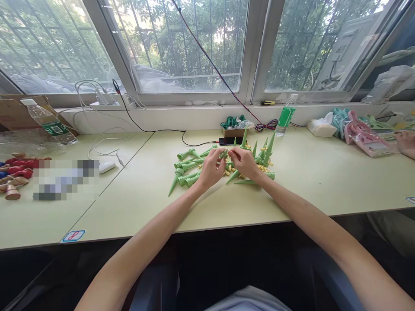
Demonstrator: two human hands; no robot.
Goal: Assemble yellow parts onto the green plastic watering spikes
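Over the pile, my left hand [212, 167] is closed around a green plastic watering spike [224, 153], whose upper part shows between the fingers. My right hand [244, 161] is pinched right beside it; its fingertips meet the spike's side, and whatever small part they hold is hidden. Several green spikes with ribbed round caps [186, 178] lie to the left of my hands. On the right, more spikes [268, 151] stand upright or lean, with small yellow pieces [260, 160] scattered among them.
A phone [227, 141] on a cable and a small cardboard box [238, 132] sit behind the pile. Water bottles [287, 115] [48, 122] stand at both sides. Tissues [322, 125], pink dustpans [365, 136] and another person's hand [407, 143] are right; wooden toys [14, 175] are left.
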